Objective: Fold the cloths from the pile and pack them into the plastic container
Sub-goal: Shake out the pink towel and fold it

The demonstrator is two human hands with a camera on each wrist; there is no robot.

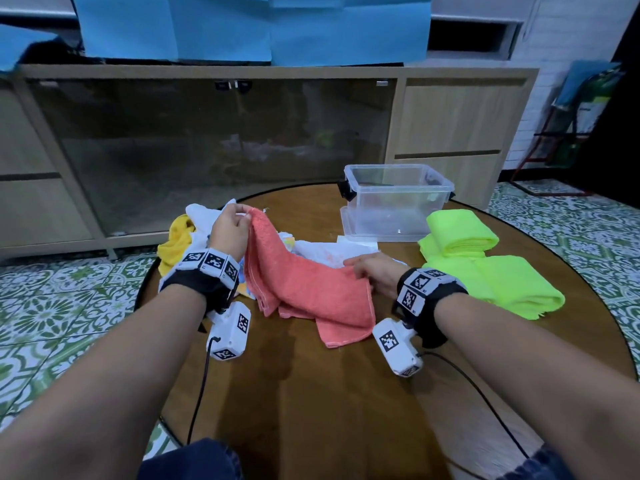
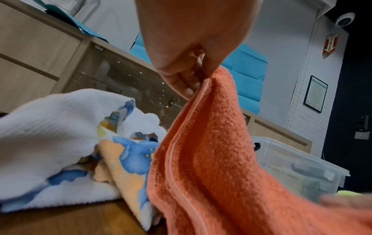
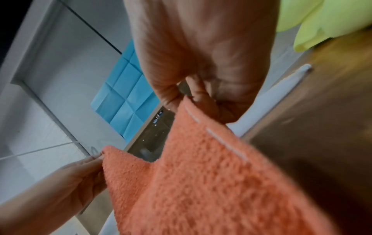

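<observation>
Round wooden surface (image 1: 346,393): left grip (image 1: 230,227) pinching coral towel (image 1: 311,285) corner up high, right grip (image 1: 375,273) pinching opposite corner low; clear plastic container (image 1: 398,202) far right.

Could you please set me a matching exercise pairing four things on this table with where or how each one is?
Things:
1. coral cloth
2. container
3. green cloths
4. yellow cloth

States:
a. folded, on the table right of the hands
b. in the pile at the table's left edge
c. pinched by left hand and right hand
d. open and empty, at the far side

Pairs: 1-c, 2-d, 3-a, 4-b
</observation>
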